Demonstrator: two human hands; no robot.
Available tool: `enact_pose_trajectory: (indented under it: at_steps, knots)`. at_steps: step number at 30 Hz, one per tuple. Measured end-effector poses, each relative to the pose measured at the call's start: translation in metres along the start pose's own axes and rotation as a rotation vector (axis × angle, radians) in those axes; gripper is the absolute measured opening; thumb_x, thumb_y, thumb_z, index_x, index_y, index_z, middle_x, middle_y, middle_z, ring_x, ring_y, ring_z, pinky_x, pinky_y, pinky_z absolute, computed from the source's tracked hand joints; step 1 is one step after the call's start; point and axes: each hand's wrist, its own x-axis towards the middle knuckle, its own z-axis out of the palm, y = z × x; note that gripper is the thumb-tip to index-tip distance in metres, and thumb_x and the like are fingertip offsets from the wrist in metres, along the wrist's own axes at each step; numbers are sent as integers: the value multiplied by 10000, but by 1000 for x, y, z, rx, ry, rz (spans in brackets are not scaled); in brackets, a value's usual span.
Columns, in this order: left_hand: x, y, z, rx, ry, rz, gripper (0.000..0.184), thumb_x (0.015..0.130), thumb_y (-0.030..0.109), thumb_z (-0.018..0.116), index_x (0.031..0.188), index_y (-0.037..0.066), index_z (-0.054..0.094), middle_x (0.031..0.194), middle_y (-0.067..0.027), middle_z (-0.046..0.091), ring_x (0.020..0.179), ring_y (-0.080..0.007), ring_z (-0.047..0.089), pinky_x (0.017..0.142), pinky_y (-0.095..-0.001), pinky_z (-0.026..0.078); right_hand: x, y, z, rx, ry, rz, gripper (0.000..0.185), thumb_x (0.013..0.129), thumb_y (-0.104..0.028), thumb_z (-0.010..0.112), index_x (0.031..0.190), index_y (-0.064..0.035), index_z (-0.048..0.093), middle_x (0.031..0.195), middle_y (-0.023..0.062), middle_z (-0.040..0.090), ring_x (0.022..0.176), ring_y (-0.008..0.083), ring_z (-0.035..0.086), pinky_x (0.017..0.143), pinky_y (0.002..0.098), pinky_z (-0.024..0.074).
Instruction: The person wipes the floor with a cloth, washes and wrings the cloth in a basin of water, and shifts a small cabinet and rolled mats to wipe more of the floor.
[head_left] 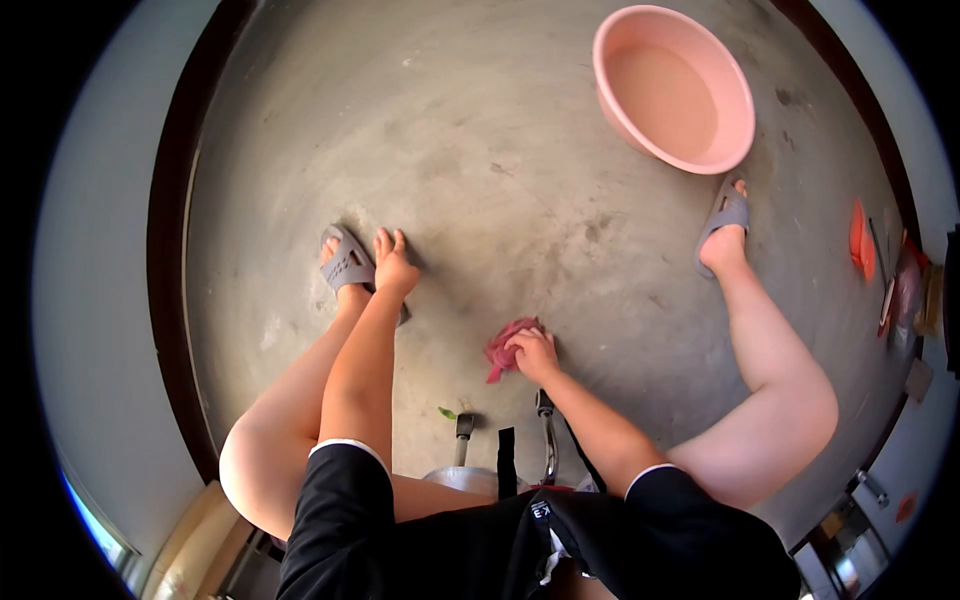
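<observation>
My right hand (537, 355) presses a crumpled dark pink cloth (503, 350) to the grey concrete floor (450, 150), fingers curled over its edge. My left hand (396, 264) is beside the grey sandal (350, 262) on my left foot. It looks empty, with its fingers stretched out and slightly apart; whether it rests on the floor or the sandal I cannot tell. A pink plastic basin (618, 105) with cloudy water in it stands at the upper right, just beyond my other sandaled foot (725, 235).
Below the cloth are two metal legs with black feet (465, 425), and a green leaf (447, 412) lies near one. Along the right wall are an orange object (862, 240) and a plastic bag (908, 285). A dark baseboard (170, 230) runs along the left wall.
</observation>
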Motion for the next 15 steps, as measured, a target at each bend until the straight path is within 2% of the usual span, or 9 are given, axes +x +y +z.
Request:
enact_pose_trajectory:
  at_steps: [1, 3, 4, 5, 6, 9, 11, 13, 15]
  knots:
    - [1, 4, 0, -24, 2, -37, 802, 724, 37, 556, 1454, 100, 228, 1533, -166, 39, 1416, -312, 74, 1136, -336, 188, 6, 2, -4, 5, 23, 3, 214, 715, -7, 551, 802, -165, 666, 880, 37, 626, 935, 211, 574, 888, 430, 395]
    - [5, 15, 11, -58, 108, -118, 707, 736, 55, 554, 1406, 58, 326, 1503, -202, 156, 1390, -340, 164, 1116, -353, 238, 26, 12, -18, 565, 440, 368, 192, 735, -9, 532, 841, -86, 672, 800, 79, 644, 751, 182, 607, 703, 344, 468]
    - [4, 31, 13, -53, 114, -96, 707, 736, 55, 554, 1406, 58, 326, 1503, -202, 156, 1390, -340, 164, 1116, -353, 238, 52, 37, -23, 705, 718, 296, 159, 762, -37, 540, 872, -8, 650, 700, 67, 618, 605, 130, 551, 559, 285, 447]
    - [1, 48, 15, -178, 127, -131, 635, 743, 68, 557, 1355, 35, 388, 1467, -220, 229, 1354, -357, 235, 1098, -367, 270, 70, 26, -68, 914, 826, 311, 63, 783, -36, 537, 735, -39, 577, 678, -50, 517, 636, 70, 480, 567, 234, 397]
    - [-1, 64, 15, -304, 145, -167, 569, 750, 82, 560, 1304, 12, 450, 1430, -237, 303, 1318, -375, 306, 1079, -381, 302, 96, 23, -105, 1043, 964, 273, 89, 808, -71, 530, 721, -57, 549, 696, -59, 488, 626, 63, 437, 553, 242, 370]
    - [-5, 112, 59, -421, 393, 87, 407, 737, 79, 588, 1139, 13, 579, 1104, -207, 577, 1034, -336, 558, 915, -394, 440, 156, 30, -215, 1531, 1019, 88, 214, 872, -209, 579, 822, 0, 571, 823, 63, 610, 718, 135, 552, 660, 297, 469]
    - [-20, 155, 70, -711, 228, 90, 469, 761, 98, 599, 1214, -11, 540, 1043, -210, 631, 938, -281, 619, 834, -358, 475, 181, 48, -278, 1366, 926, 216, 449, 876, -388, 602, 900, 58, 557, 907, 131, 629, 802, 169, 611, 729, 309, 490]
    - [-40, 193, 80, -967, 69, 73, 459, 798, 75, 578, 1240, -33, 519, 1128, -198, 609, 1016, -261, 592, 878, -345, 452, 203, 66, -302, 1383, 954, 425, 394, 850, -297, 647, 957, 78, 591, 967, 147, 647, 911, 190, 627, 770, 293, 488]
    - [-80, 228, 60, -1091, -35, 41, 458, 816, 62, 563, 1258, -37, 500, 1221, -210, 559, 1123, -270, 542, 949, -330, 415, 209, 61, -304, 1021, 1049, 493, 356, 800, -172, 685, 1029, 89, 605, 1033, 155, 650, 984, 201, 616, 801, 303, 480]
